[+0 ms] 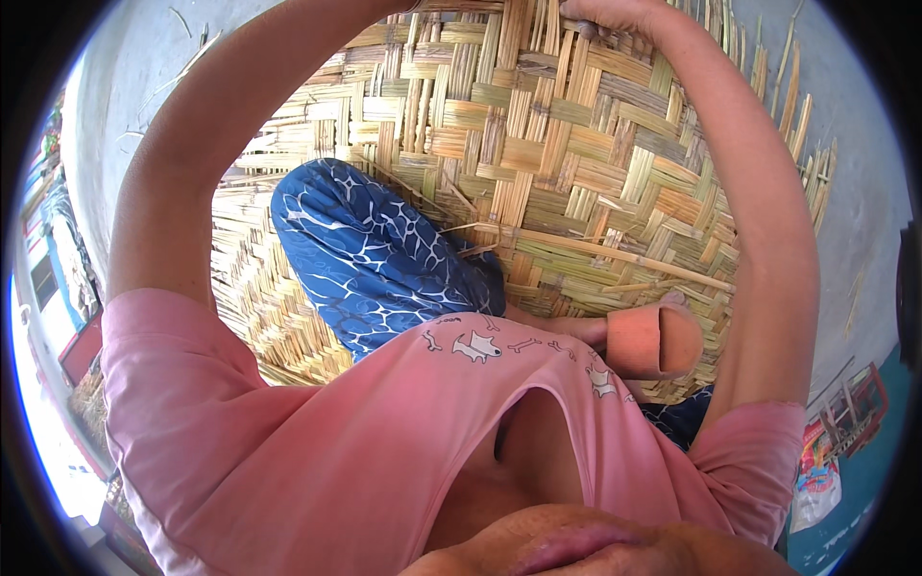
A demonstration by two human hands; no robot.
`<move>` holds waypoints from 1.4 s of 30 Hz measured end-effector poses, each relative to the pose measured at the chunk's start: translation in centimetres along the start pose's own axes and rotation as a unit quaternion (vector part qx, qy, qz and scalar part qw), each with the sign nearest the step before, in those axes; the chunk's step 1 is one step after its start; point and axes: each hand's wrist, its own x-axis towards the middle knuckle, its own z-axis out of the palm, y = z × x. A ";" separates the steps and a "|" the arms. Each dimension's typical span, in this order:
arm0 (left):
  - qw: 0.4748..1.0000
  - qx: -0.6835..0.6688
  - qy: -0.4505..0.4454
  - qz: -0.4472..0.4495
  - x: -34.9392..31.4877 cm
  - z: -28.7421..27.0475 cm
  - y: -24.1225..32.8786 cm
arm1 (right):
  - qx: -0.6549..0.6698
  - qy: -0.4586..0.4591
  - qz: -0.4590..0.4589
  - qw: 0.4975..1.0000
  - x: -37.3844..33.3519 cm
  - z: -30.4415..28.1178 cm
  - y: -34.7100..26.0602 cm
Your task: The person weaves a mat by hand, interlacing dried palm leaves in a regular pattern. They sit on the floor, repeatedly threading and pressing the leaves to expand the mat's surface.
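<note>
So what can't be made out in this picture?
Head view:
Left hand: cut off by the top edge.
Right hand: partly cut off there; grip unclear.
Woven mat: far end cut off there; part hidden by the blue trousers.
Clutter along the left rim: too small and blurred.

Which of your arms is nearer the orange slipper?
Right. In view, the right arm is just right of the orange slipper; the left arm is farther, left of the blue-clad knee.
</note>
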 end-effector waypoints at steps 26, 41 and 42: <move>0.994 0.076 -0.043 0.059 3.3 -0.9 -1.2 | 0.139 0.027 -0.021 0.990 0.5 1.0 2.3; 0.963 0.253 -0.050 -0.080 0.6 -2.9 4.3 | 0.122 0.087 -0.029 0.988 0.9 2.1 2.7; 0.963 0.248 -0.056 -0.084 0.5 -2.6 3.9 | 0.126 0.087 -0.027 0.988 0.8 2.1 2.7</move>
